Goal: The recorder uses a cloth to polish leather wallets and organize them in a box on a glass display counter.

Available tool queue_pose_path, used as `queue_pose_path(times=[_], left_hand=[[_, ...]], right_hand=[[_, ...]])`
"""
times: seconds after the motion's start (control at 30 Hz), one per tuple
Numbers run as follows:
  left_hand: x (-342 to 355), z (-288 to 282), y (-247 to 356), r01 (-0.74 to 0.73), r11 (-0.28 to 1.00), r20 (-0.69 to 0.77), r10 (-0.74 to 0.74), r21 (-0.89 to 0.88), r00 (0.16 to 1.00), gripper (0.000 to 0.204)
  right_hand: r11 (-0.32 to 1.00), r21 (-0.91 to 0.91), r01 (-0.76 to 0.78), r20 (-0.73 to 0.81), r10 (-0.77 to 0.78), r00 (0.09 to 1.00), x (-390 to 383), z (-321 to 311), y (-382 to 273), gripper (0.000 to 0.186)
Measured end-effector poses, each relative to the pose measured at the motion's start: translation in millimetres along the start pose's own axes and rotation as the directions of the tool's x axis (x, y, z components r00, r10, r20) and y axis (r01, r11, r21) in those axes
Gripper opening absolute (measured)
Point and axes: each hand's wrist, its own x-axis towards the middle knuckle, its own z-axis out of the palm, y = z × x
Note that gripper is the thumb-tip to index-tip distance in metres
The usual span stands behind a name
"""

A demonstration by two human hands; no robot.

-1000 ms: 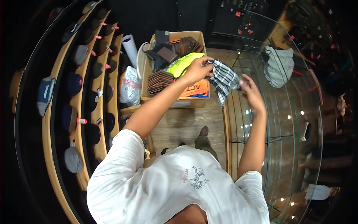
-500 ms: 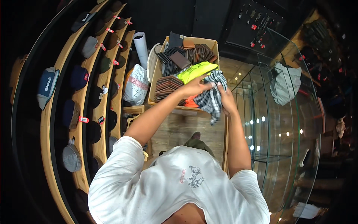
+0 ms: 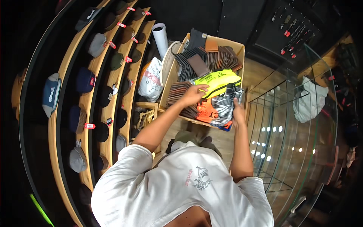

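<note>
A black-and-white checked cloth [image 3: 222, 108] lies bunched over the front right of a box. My right hand [image 3: 238, 113] grips its right edge, thumb uppermost. My left hand [image 3: 194, 94] has its fingers stretched out at the near edge of a neon yellow packet [image 3: 217, 81], and nothing shows in its grasp. An orange packet [image 3: 204, 109] sits below the yellow one, partly covered by the cloth. Dark and brown wallets [image 3: 191, 60] stand in rows in the cardboard box [image 3: 242, 51] around them. One brown wallet [image 3: 198, 65] rests flat on top.
Curved wooden shelves of caps [image 3: 86, 81] with red tags run along the left. Beside the box are a white plastic bag [image 3: 150, 81] and a rolled white sheet [image 3: 160, 38]. At right stands a glass display case [image 3: 276, 140] with a crumpled pale bag [image 3: 311, 99] behind its panes.
The checked cloth, held up in both hands before, is now down in the box. My left hand has come off it toward the yellow packet. The view has shifted, moving the box rightward.
</note>
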Motion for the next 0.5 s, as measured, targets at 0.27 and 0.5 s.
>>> queue_pose_path(times=[0.27,0.5], left_hand=[[10.8,-73.3,-105.2,-0.034,0.803,0.318,-0.197,0.595,0.928,0.049],[19.1,-95.9,-117.7,-0.085,0.815,0.327,-0.132,0.573,0.936,0.041]], right_hand=[[0.991,-0.085,-0.099,-0.149,0.085,0.985,24.3,-5.4,17.2,0.053],[0.989,0.037,-0.141,-0.067,0.143,0.987,28.9,39.0,59.7,0.044]])
